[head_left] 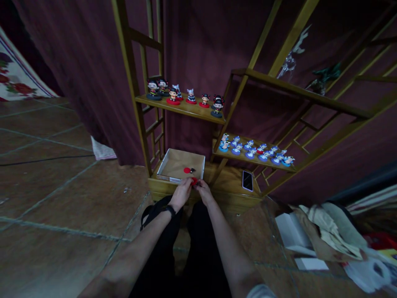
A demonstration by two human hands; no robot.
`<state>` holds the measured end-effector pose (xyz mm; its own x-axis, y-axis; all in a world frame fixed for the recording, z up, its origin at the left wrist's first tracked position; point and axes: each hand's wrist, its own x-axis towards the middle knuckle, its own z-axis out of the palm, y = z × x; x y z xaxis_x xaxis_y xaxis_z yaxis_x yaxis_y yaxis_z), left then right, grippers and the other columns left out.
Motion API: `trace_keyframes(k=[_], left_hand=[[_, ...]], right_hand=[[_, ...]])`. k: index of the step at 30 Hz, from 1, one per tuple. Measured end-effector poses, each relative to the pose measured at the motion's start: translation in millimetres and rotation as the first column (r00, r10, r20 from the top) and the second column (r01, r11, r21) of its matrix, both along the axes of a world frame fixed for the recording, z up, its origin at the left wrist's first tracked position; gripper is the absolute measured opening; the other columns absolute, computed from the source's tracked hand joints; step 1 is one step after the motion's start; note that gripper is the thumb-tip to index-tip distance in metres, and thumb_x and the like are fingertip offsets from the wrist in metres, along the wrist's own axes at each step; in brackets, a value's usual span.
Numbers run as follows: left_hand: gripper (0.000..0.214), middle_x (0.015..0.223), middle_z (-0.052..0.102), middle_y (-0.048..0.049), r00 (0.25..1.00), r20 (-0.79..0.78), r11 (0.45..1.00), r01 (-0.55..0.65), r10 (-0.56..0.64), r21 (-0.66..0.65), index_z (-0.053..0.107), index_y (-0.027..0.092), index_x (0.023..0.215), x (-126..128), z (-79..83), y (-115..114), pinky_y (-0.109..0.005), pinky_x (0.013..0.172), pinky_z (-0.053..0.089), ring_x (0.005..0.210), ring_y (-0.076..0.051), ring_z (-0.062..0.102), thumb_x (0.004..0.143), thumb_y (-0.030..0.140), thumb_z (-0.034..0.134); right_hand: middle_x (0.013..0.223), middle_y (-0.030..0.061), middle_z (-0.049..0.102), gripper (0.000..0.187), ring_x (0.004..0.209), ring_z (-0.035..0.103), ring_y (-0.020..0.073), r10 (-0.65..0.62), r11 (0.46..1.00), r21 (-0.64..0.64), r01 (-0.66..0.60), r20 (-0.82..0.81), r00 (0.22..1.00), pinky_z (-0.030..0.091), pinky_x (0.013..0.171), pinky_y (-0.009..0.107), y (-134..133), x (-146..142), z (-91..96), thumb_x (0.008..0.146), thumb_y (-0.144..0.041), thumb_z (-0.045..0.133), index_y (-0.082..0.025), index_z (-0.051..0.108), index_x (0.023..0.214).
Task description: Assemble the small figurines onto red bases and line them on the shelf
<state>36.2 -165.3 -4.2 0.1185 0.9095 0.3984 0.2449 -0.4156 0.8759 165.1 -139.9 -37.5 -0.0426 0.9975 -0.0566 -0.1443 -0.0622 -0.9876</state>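
My left hand (182, 193) pinches a round red figurine base (194, 181) in front of the box's near edge. Close against it, my right hand (204, 192) is closed, its fingertips at the right side of the base on a small dark piece whose kind is too small to tell. Just beyond my hands, a shallow white box (172, 158) with a brown inside rests on the low wooden shelf. In it lie another red base (186, 170) and a small black piece (192, 170) beside it.
Several doll figurines (173, 96) on red and dark bases stand on the upper shelf (186, 108). Blue and white figurines (250, 152) crowd the shelf at right. A phone (247, 181) lies on the low shelf. White boxes (294, 234) and bags sit on the floor at right.
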Motion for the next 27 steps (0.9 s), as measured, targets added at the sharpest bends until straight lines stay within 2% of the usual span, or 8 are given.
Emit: trace_keyframes(k=[2,5,8,11,20,27], left_hand=[[0.033,0.106,0.058,-0.0083,0.999,-0.038,0.999,0.012,-0.011,0.029,0.060,0.023,0.098,0,1.1,-3,-0.033,0.099,0.032,0.106,-0.021,0.051,0.074,0.004,0.049],[0.046,0.118,0.053,-0.0088,0.966,-0.256,0.993,0.054,-0.026,0.103,0.054,0.021,0.111,-1,0.3,-6,-0.037,0.102,0.030,0.117,-0.020,0.044,0.073,-0.001,0.043],[0.053,0.127,0.046,-0.0106,0.861,-0.508,0.972,0.116,0.004,0.203,0.045,0.018,0.121,-4,-1.0,-6,-0.039,0.104,0.030,0.123,-0.020,0.038,0.073,-0.003,0.039],[0.053,0.132,0.042,-0.0130,0.777,-0.628,0.952,0.159,0.042,0.261,0.041,0.016,0.124,-8,-1.2,-6,-0.038,0.104,0.030,0.127,-0.020,0.034,0.074,-0.002,0.037],[0.052,0.135,0.041,-0.0150,0.664,-0.740,0.927,0.200,0.110,0.318,0.037,0.014,0.129,-14,-2.0,-8,-0.038,0.104,0.030,0.131,-0.021,0.028,0.078,0.001,0.033],[0.052,0.135,0.041,-0.0150,0.658,-0.744,0.923,0.202,0.119,0.326,0.038,0.013,0.128,-15,-1.5,-9,-0.037,0.104,0.029,0.131,-0.020,0.028,0.078,0.000,0.032]], right_hand=[[0.076,-0.0028,0.061,0.021,0.074,0.053,0.0134,0.012,1.000,-0.019,-0.012,-0.022,1.000,0.041,0.071,0.024,-1,1,1.5,0.058,-0.022,0.058,-0.020,0.057,0.078],[0.074,-0.0036,0.061,0.025,0.074,0.053,0.0133,0.017,1.000,-0.024,-0.018,-0.057,0.998,0.041,0.071,0.024,-1,1,2.3,0.056,-0.021,0.058,-0.020,0.057,0.081],[0.073,-0.0050,0.061,0.027,0.073,0.053,0.0125,0.017,1.000,-0.002,-0.017,-0.071,0.997,0.041,0.073,0.024,-2,2,2.6,0.056,-0.018,0.058,-0.021,0.058,0.082],[0.074,-0.0051,0.061,0.025,0.074,0.053,0.0124,0.020,1.000,0.016,-0.019,-0.046,0.999,0.041,0.074,0.024,-3,2,4.9,0.057,-0.018,0.058,-0.021,0.059,0.082],[0.075,-0.0053,0.061,0.020,0.072,0.053,0.0111,0.053,0.999,0.017,-0.052,-0.034,0.998,0.041,0.074,0.024,-10,1,17.1,0.057,-0.017,0.058,-0.020,0.056,0.077],[0.077,-0.0041,0.061,0.021,0.074,0.053,0.0116,0.086,0.996,0.010,-0.086,-0.044,0.995,0.042,0.076,0.025,-8,2,14.4,0.057,-0.017,0.059,-0.020,0.056,0.077]])
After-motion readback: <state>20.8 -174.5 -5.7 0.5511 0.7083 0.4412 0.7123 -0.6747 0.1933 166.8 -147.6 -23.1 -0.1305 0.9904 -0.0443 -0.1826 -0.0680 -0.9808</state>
